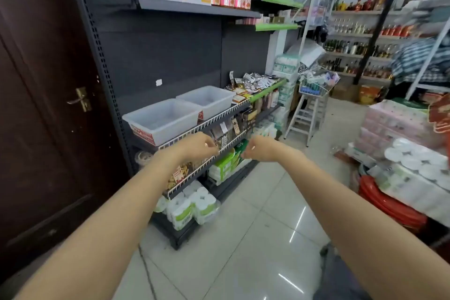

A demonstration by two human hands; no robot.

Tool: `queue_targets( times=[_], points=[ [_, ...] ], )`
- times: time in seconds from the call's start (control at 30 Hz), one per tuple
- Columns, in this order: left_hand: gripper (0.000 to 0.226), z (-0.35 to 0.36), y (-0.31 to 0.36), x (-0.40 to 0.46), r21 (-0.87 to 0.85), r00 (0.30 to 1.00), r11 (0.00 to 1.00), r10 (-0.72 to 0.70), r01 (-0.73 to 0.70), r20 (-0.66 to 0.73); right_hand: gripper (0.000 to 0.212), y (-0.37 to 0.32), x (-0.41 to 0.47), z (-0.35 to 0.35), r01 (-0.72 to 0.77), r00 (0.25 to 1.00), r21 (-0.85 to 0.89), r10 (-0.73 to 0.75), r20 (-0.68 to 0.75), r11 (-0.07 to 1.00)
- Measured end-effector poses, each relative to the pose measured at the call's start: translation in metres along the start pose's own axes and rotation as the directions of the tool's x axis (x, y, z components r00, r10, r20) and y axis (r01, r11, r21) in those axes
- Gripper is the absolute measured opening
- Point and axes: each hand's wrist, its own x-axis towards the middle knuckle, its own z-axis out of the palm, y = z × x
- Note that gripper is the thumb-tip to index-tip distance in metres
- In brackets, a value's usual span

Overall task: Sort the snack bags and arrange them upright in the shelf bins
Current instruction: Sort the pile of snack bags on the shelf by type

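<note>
Right now my left hand [198, 145] sits at the wire front rail of the middle shelf [219, 139], fingers curled in; whether they pinch one of the dark snack bags [225, 133] there I cannot tell. My right hand [257, 151] hangs just beside it, in front of the green packs [227, 164] on the shelf below, fingers loosely curled with nothing visibly in them. The two clear bins [163, 120] stand side by side on the upper shelf, at its left end, with nothing showing inside them. More snack bags [253, 83] lie heaped toward that shelf's right end, well apart from my hands. Bagged biscuits [179, 174] crowd the rail under my left forearm, and toilet-roll packs [192, 207] sit at the bottom shelf's front edge. A white stepladder [306, 117] stands on the floor past the shelving's right end.
</note>
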Motion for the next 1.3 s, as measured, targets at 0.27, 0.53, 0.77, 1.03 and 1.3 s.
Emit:
queue_targets(
  times=[0.27,0.53,0.77,1.03,1.3],
  points=[
    [0.029,0.036,-0.012,0.058,-0.007,1.0,1.0,-0.028,0.028,0.014,0.037,0.053,0.048,0.029,-0.052,0.998,0.101,0.055,-0.024,0.994],
    [0.026,0.056,0.009,0.2,-0.012,0.997,0.998,-0.058,0.057,-0.06,0.032,0.126,0.161,0.004,-0.031,0.999,0.112,0.036,-0.038,0.993],
    [0.023,0.057,0.039,0.353,0.006,0.998,0.999,-0.039,0.04,-0.054,0.027,0.206,0.277,-0.048,-0.047,0.993,0.159,0.064,-0.101,0.986],
    [0.02,0.056,0.07,0.51,0.002,0.995,0.999,0.032,-0.032,-0.098,0.029,0.291,0.391,-0.092,-0.059,0.989,0.201,0.085,-0.124,0.978],
    [0.025,0.066,0.103,0.697,-0.025,0.993,0.994,0.109,-0.111,-0.044,0.028,0.383,0.527,-0.155,-0.122,0.974,0.168,0.151,-0.168,0.978]
  ],
)
